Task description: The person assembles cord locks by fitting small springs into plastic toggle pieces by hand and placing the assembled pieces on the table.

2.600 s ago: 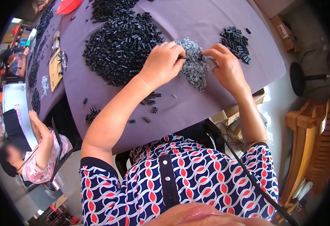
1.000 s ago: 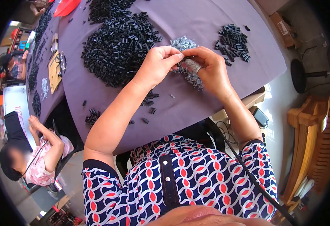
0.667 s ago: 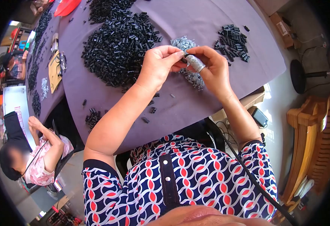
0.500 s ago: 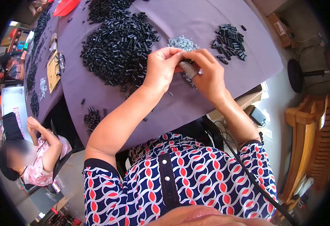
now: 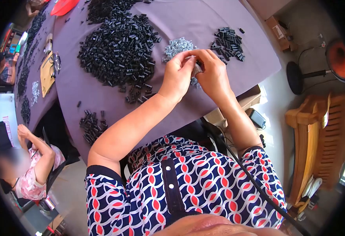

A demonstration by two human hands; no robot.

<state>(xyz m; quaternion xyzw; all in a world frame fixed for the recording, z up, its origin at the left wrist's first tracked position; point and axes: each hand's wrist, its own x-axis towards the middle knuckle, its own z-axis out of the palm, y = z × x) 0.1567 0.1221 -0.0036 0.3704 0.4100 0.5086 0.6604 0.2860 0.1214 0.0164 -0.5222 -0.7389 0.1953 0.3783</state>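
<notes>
Fingertips together, my left hand (image 5: 176, 76) and my right hand (image 5: 213, 72) meet over a pile of small silvery parts (image 5: 178, 46). Both are closed in a pinch, and what they hold between them is hidden. A grey wrap (image 5: 197, 69) covers a finger of my right hand. Left of my hands lies a large heap of short black tubes (image 5: 117, 49). Beyond my right hand is a smaller group of black tubes (image 5: 228, 42). Another small group of black pieces (image 5: 92, 126) lies near my left forearm.
The purple-grey cloth (image 5: 259, 51) covers the table. A person in a pink top (image 5: 32, 173) sits at the left. Glasses (image 5: 55, 65) and brown card (image 5: 47, 74) lie on the adjoining table. A wooden bench (image 5: 318, 137) and a fan (image 5: 339, 59) stand at the right.
Earlier my hands were apart at the silvery pile; they have since come together and remain joined. The view has shifted, so the table contents appear farther left.
</notes>
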